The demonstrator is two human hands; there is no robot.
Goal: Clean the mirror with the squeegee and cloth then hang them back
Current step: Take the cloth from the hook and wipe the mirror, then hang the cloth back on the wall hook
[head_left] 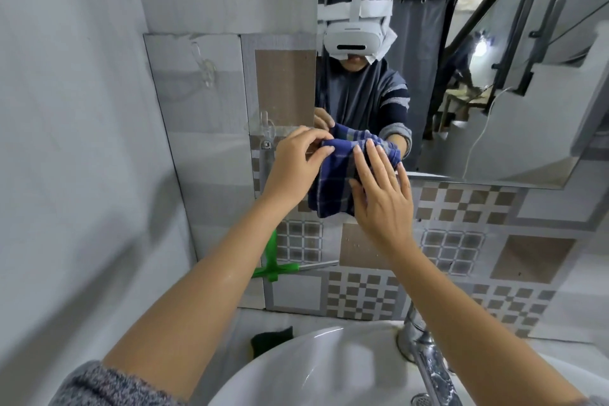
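A blue plaid cloth (336, 178) hangs against the wall at the lower left corner of the mirror (478, 76). My left hand (298, 163) pinches the cloth's upper left edge between thumb and fingers. My right hand (382, 191) lies flat over the cloth's right side, fingers spread, pressing it toward the mirror's bottom edge. A green squeegee (273, 265) hangs on the tiled wall below my left forearm, partly hidden by the arm. The mirror reflects me and the cloth.
Two clear wall hooks, the upper hook (206, 67) and the lower hook (267, 127), sit on the tiles left of the mirror. A white sink (316, 369) with a chrome tap (425, 356) lies below. A dark sponge (272, 338) rests behind the sink's left rim.
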